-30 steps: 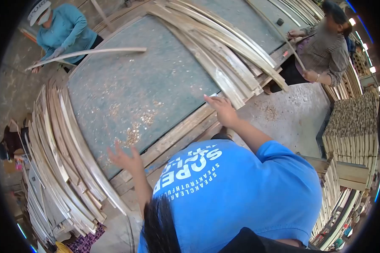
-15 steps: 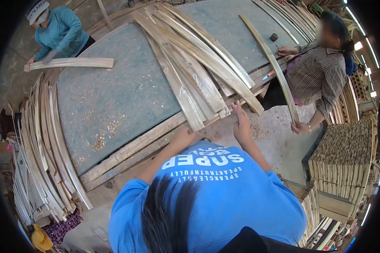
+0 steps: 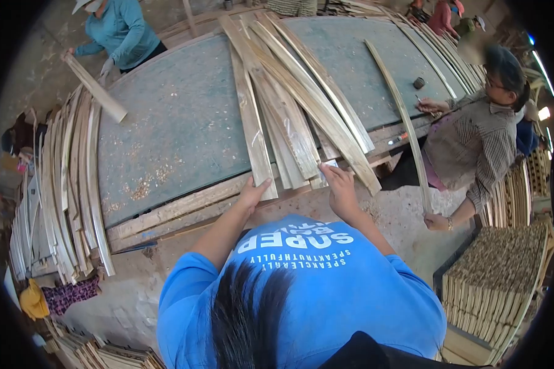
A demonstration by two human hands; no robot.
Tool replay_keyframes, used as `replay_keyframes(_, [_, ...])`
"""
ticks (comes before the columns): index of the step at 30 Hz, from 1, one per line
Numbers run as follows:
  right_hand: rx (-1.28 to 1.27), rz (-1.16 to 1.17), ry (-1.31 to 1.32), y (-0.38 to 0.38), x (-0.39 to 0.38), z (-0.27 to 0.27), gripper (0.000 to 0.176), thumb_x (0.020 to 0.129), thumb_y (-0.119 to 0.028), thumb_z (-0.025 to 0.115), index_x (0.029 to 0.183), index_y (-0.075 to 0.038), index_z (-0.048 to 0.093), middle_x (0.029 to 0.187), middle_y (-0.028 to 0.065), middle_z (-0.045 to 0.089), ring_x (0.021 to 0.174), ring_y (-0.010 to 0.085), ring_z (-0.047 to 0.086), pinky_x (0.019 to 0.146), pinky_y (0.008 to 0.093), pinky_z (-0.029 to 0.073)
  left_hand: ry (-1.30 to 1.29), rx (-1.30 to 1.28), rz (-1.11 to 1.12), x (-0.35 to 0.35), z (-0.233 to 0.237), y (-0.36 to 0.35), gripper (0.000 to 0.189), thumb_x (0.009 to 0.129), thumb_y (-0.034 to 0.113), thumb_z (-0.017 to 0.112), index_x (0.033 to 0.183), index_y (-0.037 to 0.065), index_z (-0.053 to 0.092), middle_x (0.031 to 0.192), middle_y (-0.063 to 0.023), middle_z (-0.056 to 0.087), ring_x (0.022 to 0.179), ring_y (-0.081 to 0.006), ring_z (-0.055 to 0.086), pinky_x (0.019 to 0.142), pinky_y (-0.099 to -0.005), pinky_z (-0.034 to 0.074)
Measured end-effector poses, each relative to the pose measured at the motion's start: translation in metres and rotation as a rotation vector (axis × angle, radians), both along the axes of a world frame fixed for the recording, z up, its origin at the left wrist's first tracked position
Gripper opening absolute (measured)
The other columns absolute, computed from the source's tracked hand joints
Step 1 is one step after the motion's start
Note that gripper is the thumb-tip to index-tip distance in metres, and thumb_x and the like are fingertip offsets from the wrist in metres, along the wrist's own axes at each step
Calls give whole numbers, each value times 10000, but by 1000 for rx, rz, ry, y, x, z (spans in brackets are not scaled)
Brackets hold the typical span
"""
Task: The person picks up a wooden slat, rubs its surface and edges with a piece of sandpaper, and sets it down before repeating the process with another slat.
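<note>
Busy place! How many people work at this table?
3: a person in blue at the near edge, a person in teal far left, a person in stripes at right. Others far back are partly hidden.

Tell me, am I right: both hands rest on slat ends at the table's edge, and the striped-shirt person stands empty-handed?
Not empty-handed: the head view shows the striped-shirt person holding a long curved slat. The left hand and right hand do rest on slat ends.

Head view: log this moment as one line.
left hand on slat end | right hand on slat pile ends | co-worker holds curved strip
</note>
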State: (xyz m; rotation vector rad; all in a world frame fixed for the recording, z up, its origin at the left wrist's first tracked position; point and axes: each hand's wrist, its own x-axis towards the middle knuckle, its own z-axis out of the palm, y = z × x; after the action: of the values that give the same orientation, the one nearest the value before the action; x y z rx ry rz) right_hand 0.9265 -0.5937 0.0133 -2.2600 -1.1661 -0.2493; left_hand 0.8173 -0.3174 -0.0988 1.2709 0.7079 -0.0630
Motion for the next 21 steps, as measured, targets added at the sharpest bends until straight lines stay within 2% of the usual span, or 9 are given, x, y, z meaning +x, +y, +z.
replay_keyframes(1, [-35, 37, 0, 5, 0, -2, 741, 782, 96, 528, 1490, -117, 492, 1351, 95, 627, 1301, 261, 533, 1026, 454, 373, 37, -21, 41, -3, 5, 10, 630, 925, 255, 773, 1423, 9, 477, 1288, -148, 648, 1157, -244, 621, 984, -390, 509])
replay_keyframes(6, [-64, 117, 57, 33, -2, -9, 742, 794, 92, 525, 1500, -135, 484, 1354, 91, 629, 1310, 256, 526, 1026, 459, 373, 72, 129, 113, -88, 72, 102, 571, 923, 269, 765, 1356, -21, 533, 1204, -151, 678, 1058, -239, 653, 929, -373, 527])
replay_keyframes(8, [-68, 151, 59, 49, -3, -11, 744, 795, 95, 522, 1501, -133, 482, 1348, 93, 632, 1309, 258, 527, 1027, 455, 377, 229, 553, -80, -140, 68, 166, 540, 930, 274, 746, 1325, -35, 546, 1163, -150, 689, 1035, -219, 655, 894, -376, 526])
replay_keyframes(9, [-77, 171, 57, 57, -4, -12, 745, 795, 98, 519, 1503, -132, 480, 1342, 96, 635, 1307, 260, 529, 1027, 451, 381, 243, 548, -66, -158, 78, 179, 540, 930, 274, 746, 1325, -35, 546, 1163, -150, 689, 1035, -219, 655, 894, -376, 526])
replay_keyframes(12, [-99, 203, 42, 89, -6, -15, 755, 794, 107, 512, 1510, -130, 473, 1343, 86, 639, 1306, 261, 531, 1029, 436, 387, 355, 520, -47, -200, 138, 188, 622, 875, 352, 789, 1301, -34, 552, 1112, -165, 705, 1011, -240, 673, 855, -381, 527])
replay_keyframes(14, [-93, 217, 55, 115, -8, -16, 775, 788, 122, 508, 1521, -124, 458, 1362, 72, 634, 1297, 271, 541, 1030, 433, 398, 425, 861, 42, -205, 167, 171, 734, 782, 455, 835, 1268, -23, 562, 1052, -199, 713, 986, -298, 697, 850, -402, 531])
replay_keyframes(15, [-52, 221, 96, 130, -11, -17, 792, 780, 132, 508, 1528, -121, 447, 1371, 69, 633, 1291, 279, 548, 1030, 437, 404, 518, 975, -70, -207, 185, 163, 768, 700, 476, 851, 1229, -4, 569, 1028, -236, 713, 986, -373, 705, 852, -441, 540])
replay_keyframes(18, [12, 274, 145, 178, -16, -24, 837, 761, 164, 496, 1544, -122, 419, 1393, 62, 629, 1274, 300, 568, 1031, 448, 417, 667, 1089, -160, -220, 195, 169, 723, 687, 433, 830, 1218, 17, 568, 1040, -249, 715, 995, -405, 701, 868, -479, 540])
replay_keyframes(21, [47, 295, 150, 233, -18, -18, 877, 759, 183, 479, 1564, -153, 391, 1382, 58, 642, 1266, 299, 573, 1035, 447, 415, 696, 1228, -68, -259, 205, 199, 641, 656, 366, 821, 1175, 83, 573, 975, -206, 720, 925, -399, 705, 782, -501, 548])
